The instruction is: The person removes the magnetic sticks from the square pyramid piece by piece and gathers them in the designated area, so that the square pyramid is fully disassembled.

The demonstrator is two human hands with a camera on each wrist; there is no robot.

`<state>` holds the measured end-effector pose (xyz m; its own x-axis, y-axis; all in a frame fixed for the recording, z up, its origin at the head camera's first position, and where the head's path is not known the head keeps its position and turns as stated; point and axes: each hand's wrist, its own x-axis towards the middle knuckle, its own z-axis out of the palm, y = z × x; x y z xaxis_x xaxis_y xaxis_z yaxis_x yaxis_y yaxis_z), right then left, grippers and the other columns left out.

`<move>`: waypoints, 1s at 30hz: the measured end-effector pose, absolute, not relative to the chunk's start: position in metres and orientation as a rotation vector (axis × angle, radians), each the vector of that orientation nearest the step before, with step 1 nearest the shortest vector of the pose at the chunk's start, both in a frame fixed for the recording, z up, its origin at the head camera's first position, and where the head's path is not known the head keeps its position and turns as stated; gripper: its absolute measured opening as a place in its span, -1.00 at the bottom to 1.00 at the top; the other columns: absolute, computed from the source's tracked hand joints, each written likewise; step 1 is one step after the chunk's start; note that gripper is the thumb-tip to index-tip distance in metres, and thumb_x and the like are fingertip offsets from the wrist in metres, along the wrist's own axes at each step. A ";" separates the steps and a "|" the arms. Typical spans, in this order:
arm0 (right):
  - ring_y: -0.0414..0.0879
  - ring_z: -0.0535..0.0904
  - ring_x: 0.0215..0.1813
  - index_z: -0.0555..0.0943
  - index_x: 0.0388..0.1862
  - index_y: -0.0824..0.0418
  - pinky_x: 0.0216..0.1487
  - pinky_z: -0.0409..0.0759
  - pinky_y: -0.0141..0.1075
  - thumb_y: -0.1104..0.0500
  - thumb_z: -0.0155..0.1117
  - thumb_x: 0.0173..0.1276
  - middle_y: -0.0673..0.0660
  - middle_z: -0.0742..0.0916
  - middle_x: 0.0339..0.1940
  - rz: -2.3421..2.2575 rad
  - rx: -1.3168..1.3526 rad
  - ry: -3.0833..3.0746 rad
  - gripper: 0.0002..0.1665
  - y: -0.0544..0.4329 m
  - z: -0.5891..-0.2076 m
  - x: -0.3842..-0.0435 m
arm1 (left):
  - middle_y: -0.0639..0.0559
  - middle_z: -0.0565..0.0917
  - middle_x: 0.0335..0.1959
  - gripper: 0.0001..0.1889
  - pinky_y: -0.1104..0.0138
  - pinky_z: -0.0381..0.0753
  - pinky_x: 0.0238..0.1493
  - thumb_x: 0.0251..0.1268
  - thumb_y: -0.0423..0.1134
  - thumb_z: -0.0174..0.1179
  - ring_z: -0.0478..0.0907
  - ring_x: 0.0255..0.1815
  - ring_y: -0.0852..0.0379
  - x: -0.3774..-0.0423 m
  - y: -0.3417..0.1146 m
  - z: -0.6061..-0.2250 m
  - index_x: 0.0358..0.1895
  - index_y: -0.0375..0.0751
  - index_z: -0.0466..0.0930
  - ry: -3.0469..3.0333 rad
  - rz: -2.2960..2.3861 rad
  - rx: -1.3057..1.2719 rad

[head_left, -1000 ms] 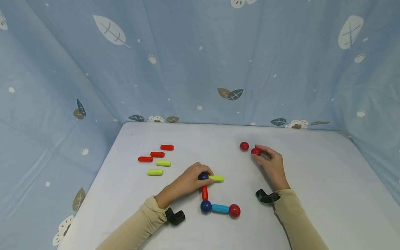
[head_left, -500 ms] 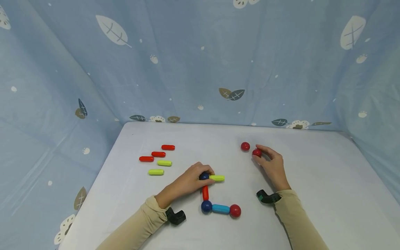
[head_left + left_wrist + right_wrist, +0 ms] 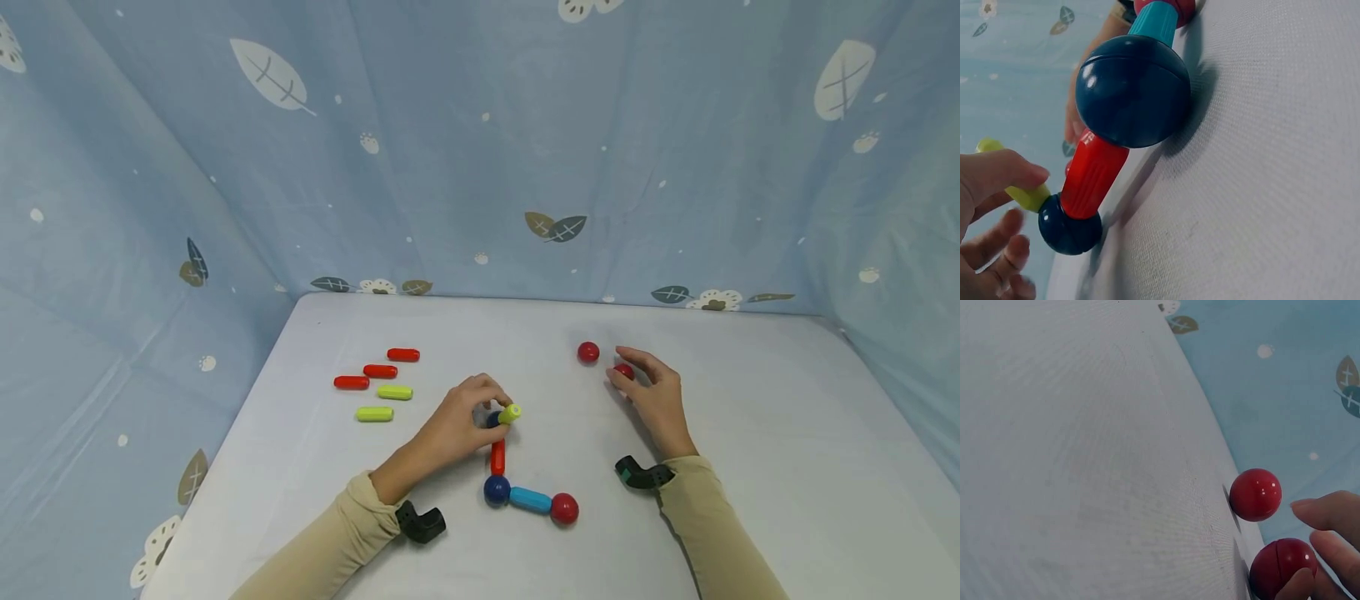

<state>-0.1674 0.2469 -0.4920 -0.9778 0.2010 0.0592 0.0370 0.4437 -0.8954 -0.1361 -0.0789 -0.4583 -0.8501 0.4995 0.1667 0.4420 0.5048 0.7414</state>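
Note:
Thumb and index finger of my left hand [image 3: 456, 427] pinch a yellow-green rod [image 3: 511, 413], which tilts up from a dark blue ball [image 3: 494, 420] partly hidden by the hand. From this ball a red rod [image 3: 1094, 175] runs to a second dark blue ball [image 3: 1134, 90]. A light blue rod [image 3: 530, 500] joins that one to a red ball [image 3: 564, 508]. My right hand [image 3: 654, 398] holds a loose red ball [image 3: 1279, 567] between thumb and fingers, low at the table; its index fingertip stands off the ball. Another red ball [image 3: 1255, 494] lies just beside it.
Several loose rods lie at the left of the white table [image 3: 787, 467]: red ones [image 3: 380, 372] and yellow-green ones [image 3: 374, 414]. A blue leaf-print cloth [image 3: 450, 150] hangs behind and at the sides. Black wrist mounts [image 3: 642, 473] sit at both wrists.
My left hand has tipped the yellow-green rod from lying sideways to pointing upward, shifting the joined pieces slightly. The red ball has slid a little deeper into my right hand.

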 end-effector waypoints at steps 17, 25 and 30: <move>-0.20 0.50 0.36 0.67 0.24 0.15 0.44 0.44 -0.30 0.25 0.35 0.45 0.10 0.71 0.27 1.575 -0.113 -2.524 -0.60 0.249 -0.495 -0.168 | 0.12 0.68 -0.23 -0.80 0.40 0.72 -0.10 0.28 -0.38 0.37 0.64 -0.23 0.29 -0.138 -0.080 -0.461 -0.16 -0.06 0.56 2.537 1.414 0.830; -0.01 0.50 0.44 0.66 0.26 0.19 0.52 0.41 -0.03 0.26 0.36 0.45 0.15 0.71 0.27 1.561 -0.087 -2.514 -0.59 0.248 -0.494 -0.169 | 0.16 0.75 -0.24 -0.84 0.38 0.71 -0.07 0.31 -0.31 0.37 0.65 -0.22 0.31 -0.138 -0.081 -0.460 -0.16 -0.03 0.59 2.552 1.358 0.775; 0.10 0.46 0.50 0.64 0.28 0.22 0.57 0.31 0.11 0.22 0.39 0.43 0.21 0.69 0.30 1.599 -0.080 -2.491 -0.55 0.248 -0.494 -0.168 | 0.15 0.77 -0.24 -0.85 0.35 0.71 -0.09 0.32 -0.31 0.37 0.64 -0.23 0.30 -0.138 -0.082 -0.458 -0.16 -0.03 0.60 2.571 1.325 0.769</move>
